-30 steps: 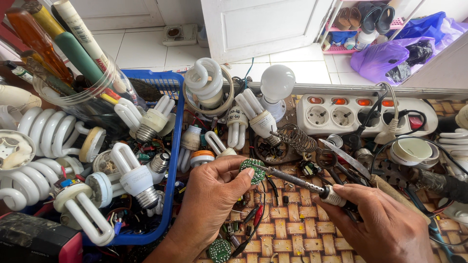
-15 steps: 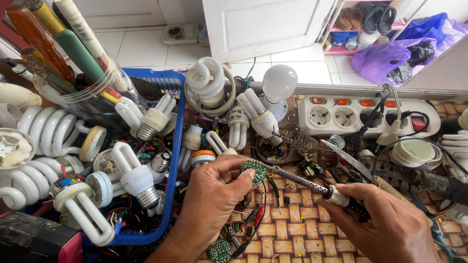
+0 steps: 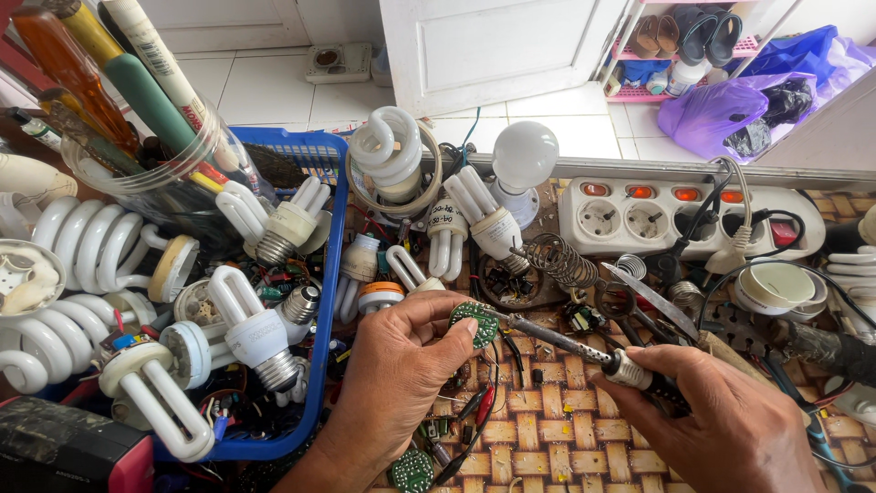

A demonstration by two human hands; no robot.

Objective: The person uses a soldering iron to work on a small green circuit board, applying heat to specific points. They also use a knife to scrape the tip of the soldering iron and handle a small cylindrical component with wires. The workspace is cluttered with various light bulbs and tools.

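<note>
My left hand (image 3: 401, 383) pinches a small round green circuit board (image 3: 474, 323) between thumb and fingertips, holding it on edge just above the woven mat (image 3: 547, 429). My right hand (image 3: 730, 429) has its fingers wrapped tight around the handle of a soldering iron (image 3: 584, 351), whose thin tip reaches left and touches the board's right edge.

Against the picture from half a second ago I see very little change: the left hand holds the board in the same spot, and the iron's tip is on it as before. The right hand sits a touch lower and further right in view, so more of the iron's metal shaft shows between the two hands. A second ago the tip met the board at nearly the same place.

Left of my left hand stands a blue basket (image 3: 328, 274) heaped with white tube lamps, unmoved. Behind the board lie a spring-coil iron stand (image 3: 557, 260), a round white bulb (image 3: 524, 157) and a white power strip (image 3: 675, 215) with its red switches lit. Another green round board (image 3: 412, 470) lies on the mat near my left wrist.
</note>
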